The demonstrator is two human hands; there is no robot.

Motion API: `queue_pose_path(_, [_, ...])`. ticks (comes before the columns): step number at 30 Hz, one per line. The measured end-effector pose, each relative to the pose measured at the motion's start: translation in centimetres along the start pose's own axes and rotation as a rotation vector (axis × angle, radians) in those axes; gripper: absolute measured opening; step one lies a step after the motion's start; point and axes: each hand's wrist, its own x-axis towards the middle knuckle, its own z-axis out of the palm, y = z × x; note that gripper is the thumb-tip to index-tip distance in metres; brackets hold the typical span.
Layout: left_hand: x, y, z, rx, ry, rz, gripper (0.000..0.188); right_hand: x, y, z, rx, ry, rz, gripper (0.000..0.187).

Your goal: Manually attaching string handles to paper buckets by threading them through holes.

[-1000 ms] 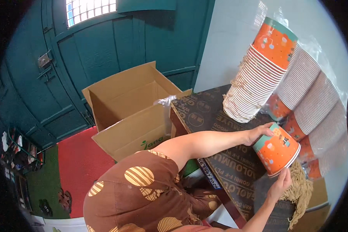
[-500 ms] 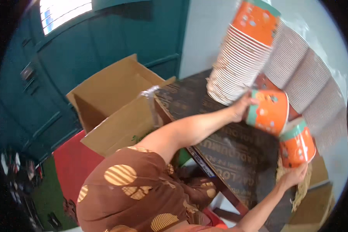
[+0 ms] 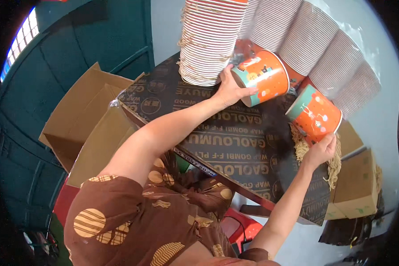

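Observation:
My left hand is closed round the green base of an orange paper tub, which lies tilted on its side, white rim turned up and right. Lower and to the right, my right hand pinches a second orange paper tub near its rim. A gap separates the two tubs. Beside my left hand rises a tall nested stack of white-rimmed tubs, with bits of beige cord clinging to its side. Under and beside the right tub, a bundle of beige cords hangs over the table's edge.
Both tubs are above a dark printed board table. More nested stacks in clear plastic stand along the back wall. An open cardboard box is at the left, with another cardboard box at the right beyond the table.
The whole view has swung, so the table and stacks sit further left and higher. The two tubs, nearly touching before, are now further apart. Both hands keep their hold.

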Motion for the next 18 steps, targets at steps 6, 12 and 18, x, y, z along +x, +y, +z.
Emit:
queue_pose_path(6, [-2.6,2.3,-1.1,0.382,0.007,0.017,0.126,0.5,-0.9,0.1,-0.175,-0.172,-0.077,0.026])
queue_pose_path(12, [-3.5,4.5,-2.4,0.644,-0.009,-0.087,0.119,0.3,-5.1,0.5,-0.451,-0.331,-0.435,0.016])
queue_pose_path(18, [-3.8,3.2,-2.7,0.695,-0.170,-0.191,0.103,1.1,-6.6,0.1,-0.500,-0.395,-0.670,0.014])
